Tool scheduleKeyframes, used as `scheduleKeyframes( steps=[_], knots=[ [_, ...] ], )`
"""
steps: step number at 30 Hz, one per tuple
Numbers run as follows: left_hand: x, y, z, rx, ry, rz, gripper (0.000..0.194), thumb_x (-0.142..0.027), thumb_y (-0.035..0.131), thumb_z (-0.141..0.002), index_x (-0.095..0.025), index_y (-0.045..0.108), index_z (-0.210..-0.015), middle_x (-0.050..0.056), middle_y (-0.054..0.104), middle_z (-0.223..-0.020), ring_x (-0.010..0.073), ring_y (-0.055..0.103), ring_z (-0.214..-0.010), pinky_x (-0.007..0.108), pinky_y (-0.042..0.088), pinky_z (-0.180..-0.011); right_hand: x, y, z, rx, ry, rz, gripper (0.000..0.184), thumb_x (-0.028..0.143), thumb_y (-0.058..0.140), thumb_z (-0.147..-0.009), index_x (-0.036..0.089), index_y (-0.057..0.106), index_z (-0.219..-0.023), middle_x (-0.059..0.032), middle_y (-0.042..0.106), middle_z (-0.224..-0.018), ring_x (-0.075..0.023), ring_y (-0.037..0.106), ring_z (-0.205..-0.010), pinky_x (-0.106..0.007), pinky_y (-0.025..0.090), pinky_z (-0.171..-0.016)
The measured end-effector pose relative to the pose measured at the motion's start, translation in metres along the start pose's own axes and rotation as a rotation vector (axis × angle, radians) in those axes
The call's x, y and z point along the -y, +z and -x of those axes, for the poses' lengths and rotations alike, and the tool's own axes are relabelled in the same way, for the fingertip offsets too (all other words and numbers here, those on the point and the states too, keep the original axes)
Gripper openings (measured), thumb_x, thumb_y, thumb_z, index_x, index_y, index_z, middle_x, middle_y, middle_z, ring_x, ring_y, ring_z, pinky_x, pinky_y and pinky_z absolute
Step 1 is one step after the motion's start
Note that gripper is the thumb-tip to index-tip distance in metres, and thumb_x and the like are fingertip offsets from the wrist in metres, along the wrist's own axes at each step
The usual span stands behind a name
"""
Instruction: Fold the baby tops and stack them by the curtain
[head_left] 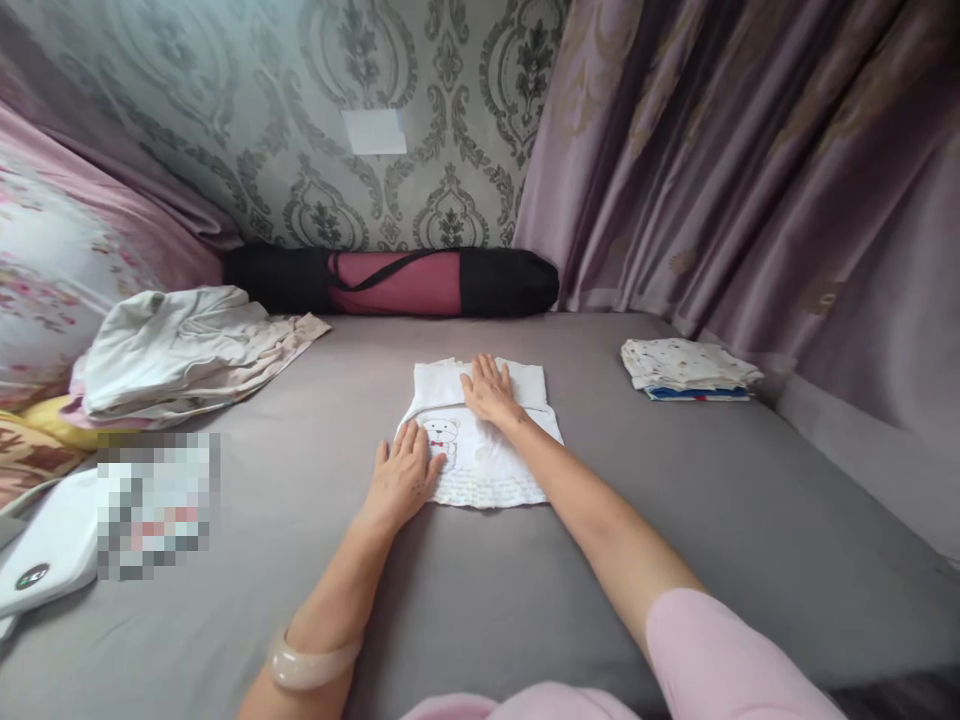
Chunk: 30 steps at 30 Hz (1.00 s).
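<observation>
A small white garment (pixel 502 455) with a printed bear and lines of lettering lies flat on the grey bed sheet (pixel 465 600). A crease or fold line runs across its upper part. My left hand (pixel 405 470) rests palm down on its left edge, beside the bear print, fingers stretched out. Higher up, my right hand (pixel 489 388) is laid flat across the top section, fingers spread. Neither hand grips the cloth, and both cover parts of it.
A folded stack of clothes (pixel 686 368) sits at the right. Rumpled pale clothes (pixel 180 350) lie at the left, with a white device (pixel 60 540) nearer me. A black and maroon long bag (pixel 405 283) lies along the wall; purple curtains (pixel 675 150) hang at the right.
</observation>
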<state>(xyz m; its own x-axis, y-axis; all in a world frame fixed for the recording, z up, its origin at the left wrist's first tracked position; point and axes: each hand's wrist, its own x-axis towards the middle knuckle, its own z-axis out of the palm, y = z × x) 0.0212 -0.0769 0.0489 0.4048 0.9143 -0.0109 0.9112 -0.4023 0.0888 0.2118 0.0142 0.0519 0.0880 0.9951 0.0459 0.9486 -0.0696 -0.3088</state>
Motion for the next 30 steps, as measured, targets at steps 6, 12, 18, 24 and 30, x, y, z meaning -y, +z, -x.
scheduleKeyframes(
  steps=[6, 12, 18, 24, 30],
  knots=[
    [0.004, 0.004, -0.002, -0.009, 0.018, 0.029, 0.054, -0.040, 0.033, -0.098, -0.009, 0.038, -0.142, 0.021, 0.032, -0.153, 0.0298, 0.027, -0.143, 0.056, 0.028, -0.111, -0.017, 0.002, 0.012, 0.064, 0.081, 0.016, 0.065, 0.040, 0.017, -0.099, 0.003, 0.021, -0.151, -0.0125, 0.012, -0.160, -0.0223, 0.005, -0.147, -0.041, 0.001, -0.117],
    [0.004, 0.003, -0.001, -0.017, 0.023, 0.052, 0.052, -0.040, 0.033, -0.098, -0.012, 0.039, -0.141, 0.020, 0.033, -0.152, 0.0300, 0.028, -0.143, 0.055, 0.028, -0.111, -0.053, -0.025, 0.013, 0.159, 0.055, -0.051, 0.065, 0.045, 0.011, -0.099, 0.010, 0.018, -0.153, -0.0094, 0.007, -0.161, -0.0198, 0.003, -0.148, -0.039, 0.002, -0.118],
    [0.003, 0.001, -0.001, 0.004, 0.013, 0.054, 0.051, -0.040, 0.034, -0.098, -0.011, 0.038, -0.141, 0.019, 0.031, -0.154, 0.0295, 0.025, -0.144, 0.052, 0.026, -0.113, -0.093, -0.020, 0.028, 0.065, 0.113, 0.090, 0.065, 0.042, 0.018, -0.098, 0.004, 0.021, -0.151, -0.0135, 0.012, -0.160, -0.0242, 0.006, -0.147, -0.041, 0.006, -0.118],
    [0.010, 0.006, -0.003, -0.001, 0.030, 0.109, 0.051, -0.041, 0.034, -0.098, -0.011, 0.037, -0.139, 0.019, 0.031, -0.153, 0.0298, 0.024, -0.144, 0.053, 0.024, -0.113, -0.100, -0.024, 0.032, 0.023, 0.092, -0.117, 0.064, 0.041, 0.028, -0.096, 0.009, 0.025, -0.151, -0.0111, 0.015, -0.160, -0.0230, 0.012, -0.147, -0.041, 0.011, -0.118],
    [0.026, 0.018, -0.006, -0.101, 0.117, 0.188, 0.048, -0.040, 0.043, -0.093, -0.015, 0.043, -0.134, 0.019, 0.033, -0.151, 0.0316, 0.029, -0.141, 0.050, 0.031, -0.110, -0.113, -0.040, 0.074, -0.083, 0.191, -0.518, 0.057, 0.026, 0.044, -0.089, 0.013, 0.038, -0.144, -0.0129, 0.045, -0.146, -0.0201, 0.050, -0.127, -0.033, 0.041, -0.104]
  ],
)
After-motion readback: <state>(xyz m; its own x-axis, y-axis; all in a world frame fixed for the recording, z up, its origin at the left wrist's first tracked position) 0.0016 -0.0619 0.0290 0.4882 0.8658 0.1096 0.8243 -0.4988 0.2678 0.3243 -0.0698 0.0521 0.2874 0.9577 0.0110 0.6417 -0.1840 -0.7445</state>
